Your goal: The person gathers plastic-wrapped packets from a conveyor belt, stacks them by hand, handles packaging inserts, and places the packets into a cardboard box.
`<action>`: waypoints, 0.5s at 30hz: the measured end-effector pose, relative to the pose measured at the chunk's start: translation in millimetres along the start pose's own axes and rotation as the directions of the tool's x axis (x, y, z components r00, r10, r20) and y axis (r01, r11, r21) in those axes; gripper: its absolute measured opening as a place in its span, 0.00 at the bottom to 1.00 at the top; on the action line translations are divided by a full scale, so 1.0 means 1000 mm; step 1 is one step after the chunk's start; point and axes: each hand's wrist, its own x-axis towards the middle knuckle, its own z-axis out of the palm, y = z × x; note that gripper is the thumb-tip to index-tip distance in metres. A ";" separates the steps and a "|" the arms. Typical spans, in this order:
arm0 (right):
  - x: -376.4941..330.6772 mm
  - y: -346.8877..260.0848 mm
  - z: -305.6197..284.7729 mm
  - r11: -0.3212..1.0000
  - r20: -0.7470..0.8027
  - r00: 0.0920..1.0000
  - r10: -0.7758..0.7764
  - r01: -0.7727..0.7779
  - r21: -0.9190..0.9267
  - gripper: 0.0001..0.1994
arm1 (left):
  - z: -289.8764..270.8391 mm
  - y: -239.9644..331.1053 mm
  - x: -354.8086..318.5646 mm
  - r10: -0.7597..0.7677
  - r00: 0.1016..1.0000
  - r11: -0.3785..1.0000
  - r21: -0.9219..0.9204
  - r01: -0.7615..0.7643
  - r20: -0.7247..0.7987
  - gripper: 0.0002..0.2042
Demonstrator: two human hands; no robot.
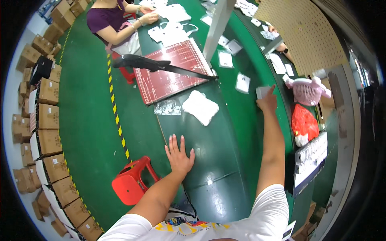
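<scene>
My left hand (179,157) rests palm down on the dark green table near its left edge, fingers spread, holding nothing. Over the green belt on the right, my right hand (269,103) reaches forward with thumb and fingers around a small pale packet (262,92). Part of that packet is hidden by the hand. Just beyond it on the belt lies a white packet (242,82) in clear wrapping, with another white packet (226,59) farther off. Ahead of my left hand are a white soft-looking stack (200,107) and a crumpled clear plastic bag (168,107).
A red-bedded paper cutter (173,82) with a black-handled blade (150,63) lies ahead, beside a grey post (217,32). A co-worker (106,20) sits far left. At right are a pink basket (307,94) and red bag (304,122); a red stool (130,182) stands left.
</scene>
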 end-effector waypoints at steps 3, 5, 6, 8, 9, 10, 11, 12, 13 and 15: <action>-0.033 0.019 -0.011 0.983 0.009 1.000 0.026 -0.027 0.181 0.62 | 0.002 0.001 -0.003 -0.007 1.000 0.999 0.033 0.006 0.015 0.34; -0.063 0.039 -0.014 0.959 0.047 0.998 0.032 -0.044 0.279 0.60 | 0.003 0.000 -0.004 -0.001 0.999 0.998 0.059 -0.001 0.034 0.34; -0.085 0.050 -0.017 0.938 0.044 0.999 0.013 -0.027 0.345 0.60 | 0.004 0.000 -0.004 0.012 1.000 0.999 0.053 -0.013 0.020 0.34; -0.143 0.076 -0.014 0.894 -0.094 0.995 -0.038 0.076 0.442 0.59 | 0.006 0.001 -0.004 0.039 0.999 0.998 0.039 -0.039 -0.007 0.33; -0.179 0.071 -0.023 0.847 -0.011 1.000 0.026 -0.017 0.531 0.59 | 0.004 -0.002 -0.005 0.023 1.000 0.998 0.051 -0.023 -0.006 0.33; -0.209 0.072 -0.025 0.775 0.075 0.995 0.070 -0.101 0.624 0.59 | 0.002 -0.003 -0.005 0.016 1.000 0.998 0.060 -0.016 -0.003 0.34; -0.241 0.076 -0.025 0.748 0.053 0.995 0.084 -0.098 0.657 0.59 | 0.003 -0.002 -0.005 0.025 1.000 0.998 0.064 -0.024 -0.011 0.33; -0.274 0.069 -0.035 0.713 0.110 0.991 0.070 -0.127 0.689 0.59 | 0.005 -0.008 -0.007 0.038 0.998 0.996 0.076 -0.035 -0.042 0.32; -0.305 0.061 -0.050 0.713 0.183 0.980 0.081 -0.186 0.676 0.59 | 0.007 -0.012 -0.009 0.059 0.996 0.995 0.084 -0.053 -0.071 0.31; -0.360 0.063 -0.055 0.749 0.197 0.978 0.065 -0.178 0.638 0.62 | 0.004 -0.001 -0.014 0.302 0.952 0.943 -0.133 -0.306 -0.052 0.30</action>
